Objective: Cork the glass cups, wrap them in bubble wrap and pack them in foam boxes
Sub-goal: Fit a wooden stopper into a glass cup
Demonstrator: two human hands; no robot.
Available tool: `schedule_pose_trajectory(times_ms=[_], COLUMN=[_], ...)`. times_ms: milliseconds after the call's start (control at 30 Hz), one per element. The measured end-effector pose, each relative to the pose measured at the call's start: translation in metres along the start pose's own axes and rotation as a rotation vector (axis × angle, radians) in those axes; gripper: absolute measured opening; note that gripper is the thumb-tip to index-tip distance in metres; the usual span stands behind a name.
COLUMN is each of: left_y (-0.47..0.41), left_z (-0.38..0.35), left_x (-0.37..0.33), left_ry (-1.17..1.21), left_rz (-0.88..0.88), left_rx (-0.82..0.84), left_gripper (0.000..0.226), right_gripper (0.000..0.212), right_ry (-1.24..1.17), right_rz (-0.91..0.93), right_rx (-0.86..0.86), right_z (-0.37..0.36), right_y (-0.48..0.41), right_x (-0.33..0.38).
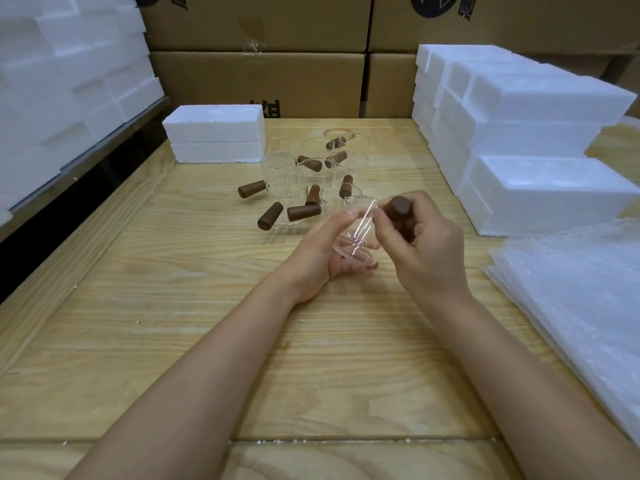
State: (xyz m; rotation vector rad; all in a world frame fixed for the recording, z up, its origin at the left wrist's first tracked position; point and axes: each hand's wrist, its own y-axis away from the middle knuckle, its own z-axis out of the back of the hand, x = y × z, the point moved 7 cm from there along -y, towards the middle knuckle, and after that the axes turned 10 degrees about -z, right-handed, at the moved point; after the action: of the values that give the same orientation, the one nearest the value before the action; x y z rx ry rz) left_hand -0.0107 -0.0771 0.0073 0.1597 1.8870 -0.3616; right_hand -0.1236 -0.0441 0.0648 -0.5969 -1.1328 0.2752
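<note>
The left hand [325,251] cradles a clear glass cup [356,233] above the bench [173,306]; the right hand [419,244] grips a brown cork [400,209] beside its rim.

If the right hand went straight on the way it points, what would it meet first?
Likely the glass cup held by the left hand, just beside the right hand; depth is unclear.

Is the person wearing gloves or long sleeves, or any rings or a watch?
No gloves: the left hand and right hand are bare. No sleeves show either; both arms are uncovered down to the picture's bottom edge. No watch, ring or bracelet shows.
</note>
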Motion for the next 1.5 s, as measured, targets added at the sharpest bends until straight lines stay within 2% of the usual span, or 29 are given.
schedule_pose_trajectory(times_ms=[67,133,167,400,500,633,733,900,1000,1067,1200,1267,1500], left_y=[0.001,0.000,0.000,0.008,0.012,0.017,0.021,0.024,0.023,0.019,0.013,0.010,0.002], left_z=[-0.001,-0.001,0.000,-0.006,-0.008,-0.010,-0.013,-0.019,-0.016,-0.011,-0.005,-0.004,0.007], left_x=[0.000,-0.001,-0.003,-0.018,-0.025,-0.039,-0.045,-0.046,-0.045,-0.044,-0.037,-0.032,-0.016], left_ry=[0.007,0.018,0.006,-0.298,-0.488,-0.745,-0.941,-1.013,-1.008,-0.949,-0.623,-0.460,0.027], left_rz=[-0.038,-0.092,-0.123,-0.396,-0.523,-0.744,-0.923,-1.071,-1.054,-0.967,-0.696,-0.599,-0.284], left_rx=[-0.033,-0.050,-0.062,-0.139,-0.153,-0.189,-0.199,-0.142,-0.159,-0.183,-0.215,-0.200,-0.172], left_gripper=[0.054,0.038,0.036,0.074,0.084,0.082,0.078,0.072,0.074,0.076,0.079,0.076,0.069], right_gripper=[0.015,0.011,0.012,0.018,0.024,0.032,0.030,0.024,0.025,0.028,0.024,0.021,0.011], right_ry=[-0.029,-0.080,-0.108,-0.247,-0.336,-0.475,-0.536,-0.578,-0.577,-0.540,-0.342,-0.328,-0.499], right_rz=[-0.026,-0.070,-0.095,-0.352,-0.458,-0.612,-0.719,-0.864,-0.800,-0.710,-0.430,-0.356,-0.287], right_rx=[-0.043,-0.082,-0.105,-0.210,-0.206,-0.190,-0.150,-0.071,-0.073,-0.102,-0.135,-0.121,0.122], right_z=[0.003,0.006,0.007,0.014,0.013,0.010,0.006,0.000,-0.001,0.002,0.010,0.011,0.001], right_y=[0.001,0.001,0.001,-0.002,-0.002,0.000,0.000,0.002,0.002,0.000,-0.004,-0.003,-0.006], right_x=[-0.002,-0.004,-0.005,-0.023,-0.030,-0.038,-0.042,-0.049,-0.046,-0.041,-0.022,-0.015,-0.001])
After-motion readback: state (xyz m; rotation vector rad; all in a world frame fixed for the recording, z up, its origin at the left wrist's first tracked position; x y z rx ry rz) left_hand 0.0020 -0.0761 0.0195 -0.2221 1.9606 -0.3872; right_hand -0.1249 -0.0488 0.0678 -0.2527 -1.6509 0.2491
